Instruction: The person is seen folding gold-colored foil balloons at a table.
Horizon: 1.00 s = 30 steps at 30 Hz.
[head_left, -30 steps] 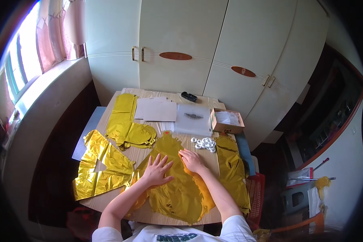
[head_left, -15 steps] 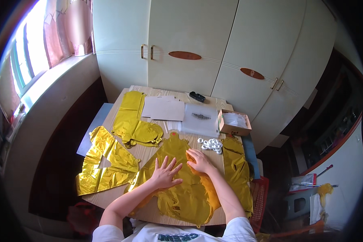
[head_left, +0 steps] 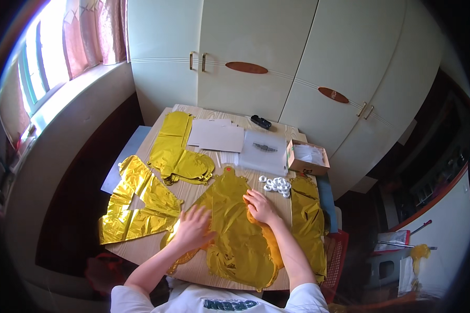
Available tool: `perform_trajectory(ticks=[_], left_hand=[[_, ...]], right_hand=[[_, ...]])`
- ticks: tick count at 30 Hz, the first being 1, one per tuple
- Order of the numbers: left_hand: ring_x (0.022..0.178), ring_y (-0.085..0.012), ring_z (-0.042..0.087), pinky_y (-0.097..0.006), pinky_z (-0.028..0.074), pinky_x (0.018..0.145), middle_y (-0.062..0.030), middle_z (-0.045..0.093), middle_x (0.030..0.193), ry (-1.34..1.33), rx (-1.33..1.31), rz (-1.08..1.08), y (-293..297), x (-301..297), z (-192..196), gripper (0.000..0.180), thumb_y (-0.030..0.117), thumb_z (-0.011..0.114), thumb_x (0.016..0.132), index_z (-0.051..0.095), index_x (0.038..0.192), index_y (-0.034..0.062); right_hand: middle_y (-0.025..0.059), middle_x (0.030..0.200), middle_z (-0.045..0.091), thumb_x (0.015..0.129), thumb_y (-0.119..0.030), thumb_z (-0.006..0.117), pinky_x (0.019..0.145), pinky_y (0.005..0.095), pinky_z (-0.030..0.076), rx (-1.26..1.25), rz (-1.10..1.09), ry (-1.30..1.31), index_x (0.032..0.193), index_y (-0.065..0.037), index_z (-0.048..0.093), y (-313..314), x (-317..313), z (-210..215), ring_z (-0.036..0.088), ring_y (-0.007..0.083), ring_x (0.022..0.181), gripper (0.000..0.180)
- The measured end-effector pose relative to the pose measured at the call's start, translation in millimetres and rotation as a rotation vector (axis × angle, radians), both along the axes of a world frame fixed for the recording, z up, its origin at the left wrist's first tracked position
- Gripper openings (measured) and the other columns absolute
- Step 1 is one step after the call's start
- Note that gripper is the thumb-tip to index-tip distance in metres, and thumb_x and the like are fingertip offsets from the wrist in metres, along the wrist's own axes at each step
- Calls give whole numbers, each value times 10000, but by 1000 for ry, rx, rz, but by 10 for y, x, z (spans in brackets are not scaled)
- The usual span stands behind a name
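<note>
A large gold foil sheet, seemingly a flat foil balloon (head_left: pixel 235 229), lies crumpled on the table in front of me. Its right edge is folded up and shows orange. My right hand (head_left: pixel 261 207) rests over that upper right edge, fingers extended and lying on the foil. Over the sheet's left part is my left hand (head_left: pixel 194 228), fingers apart and somewhat smeared by motion. It holds nothing; whether it touches the foil I cannot tell. Left of it lies another shiny gold foil piece (head_left: pixel 159 208) with a notch in its side.
Behind lie folded gold foil pieces (head_left: pixel 169 141), pale card sheets (head_left: pixel 215 136), a clear plastic sleeve (head_left: pixel 261 160) and a black object (head_left: pixel 260 122). White rings (head_left: pixel 278 185) sit near a small box (head_left: pixel 308 157). More gold foil (head_left: pixel 306 227) lies along the right edge, above a red basket (head_left: pixel 335 258).
My left hand has slid left across the foil, off its middle. My right hand stays at the right edge. The whole view has shifted slightly.
</note>
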<state>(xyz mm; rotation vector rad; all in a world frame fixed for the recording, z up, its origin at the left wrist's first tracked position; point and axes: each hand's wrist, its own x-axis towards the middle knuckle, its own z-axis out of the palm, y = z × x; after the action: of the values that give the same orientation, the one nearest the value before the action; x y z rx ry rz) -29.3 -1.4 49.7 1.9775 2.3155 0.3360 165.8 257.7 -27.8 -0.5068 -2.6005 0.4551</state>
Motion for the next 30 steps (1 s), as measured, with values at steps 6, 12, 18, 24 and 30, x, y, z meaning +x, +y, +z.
perform_trajectory(ticks=[6, 12, 18, 24, 30], left_hand=[[1133, -342, 451, -464, 359, 983, -151, 523, 1162, -95, -19, 521, -1138, -270, -45, 637, 426, 755, 721, 565, 1190, 39], [1157, -349, 402, -455, 351, 985, -165, 483, 1159, -194, 125, 654, -1346, -83, -296, 516, 325, 820, 653, 571, 991, 27], [864, -318, 575, -405, 466, 788, -117, 603, 844, -378, 168, 484, -1312, -93, -235, 237, 196, 749, 751, 572, 820, 52], [623, -286, 644, -380, 502, 582, -104, 629, 670, -442, 266, 398, -1224, 20, 75, 188, 152, 715, 797, 561, 781, 46], [561, -258, 620, -361, 483, 527, -110, 612, 623, -449, 379, 514, -1152, -495, -34, 213, 172, 736, 787, 575, 789, 32]], right_hand=[[129, 1392, 516, 872, -242, 614, 1108, 428, 340, 57, 19, -1, 1265, -151, 624, -90, -33, 90, 438, 301, 1325, 404], [91, 1417, 502, 892, -330, 591, 1144, 437, 277, 23, -2, -77, 1280, -194, 616, -69, -21, 84, 408, 272, 1354, 412], [86, 1409, 510, 888, -334, 602, 1139, 437, 286, 28, 6, -73, 1281, -197, 615, -77, -12, 75, 420, 276, 1343, 416], [86, 1404, 512, 890, -343, 600, 1137, 439, 288, 39, -2, -85, 1286, -200, 610, -74, -19, 61, 420, 275, 1342, 421], [89, 1403, 511, 892, -344, 584, 1134, 448, 287, 52, -25, -76, 1283, -202, 610, -93, -45, 42, 423, 278, 1338, 417]])
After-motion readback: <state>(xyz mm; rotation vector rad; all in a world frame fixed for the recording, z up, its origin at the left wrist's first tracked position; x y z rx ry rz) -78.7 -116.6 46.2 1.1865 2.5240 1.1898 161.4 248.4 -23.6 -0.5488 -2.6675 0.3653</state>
